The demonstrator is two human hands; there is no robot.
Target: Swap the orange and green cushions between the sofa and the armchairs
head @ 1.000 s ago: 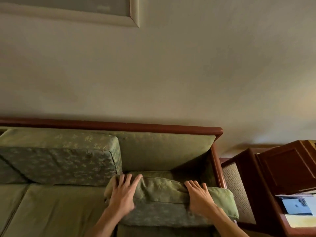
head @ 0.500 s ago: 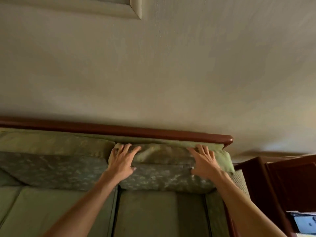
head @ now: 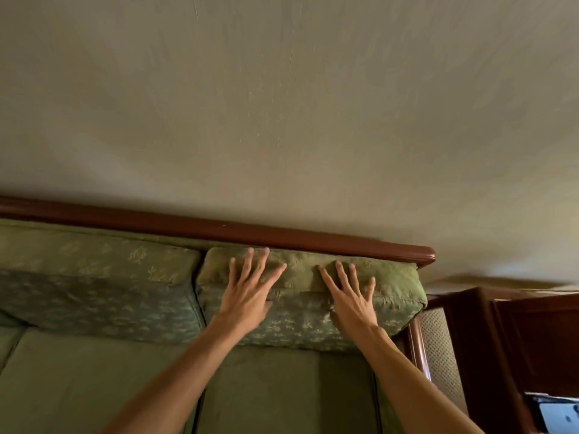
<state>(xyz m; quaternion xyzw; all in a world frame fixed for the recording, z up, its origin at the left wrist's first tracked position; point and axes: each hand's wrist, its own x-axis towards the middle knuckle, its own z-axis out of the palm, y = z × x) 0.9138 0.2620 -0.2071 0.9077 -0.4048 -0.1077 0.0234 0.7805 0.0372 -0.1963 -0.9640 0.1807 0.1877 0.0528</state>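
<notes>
Both hands are lying flat on the right-hand green cushion (head: 394,296), which is standing upright at the right end of the sofa (head: 94,386), its top edge touching the wooden back rail (head: 188,225). The left hand (head: 247,296) is spreading its fingers (head: 249,264) wide and straight, with the fingertips reaching the cushion's top edge just under the rail and the thumb angling out toward the other hand. The right hand (head: 351,303) is doing the same, its fingers (head: 341,274) fanning apart and pressing into the fabric, which is creasing between the two hands. Neither hand is curling round anything.

A second green cushion (head: 94,286) is leaning against the sofa back just beside the first, their sides touching. Both are resting on the plain green seat pads (head: 282,386). At the right end, the sofa's wooden arm post (head: 416,346) is standing next to a woven cane panel (head: 438,346) and a piece of dark wooden furniture (head: 517,339). A pale, plain wall (head: 282,104) is filling the space above the rail.
</notes>
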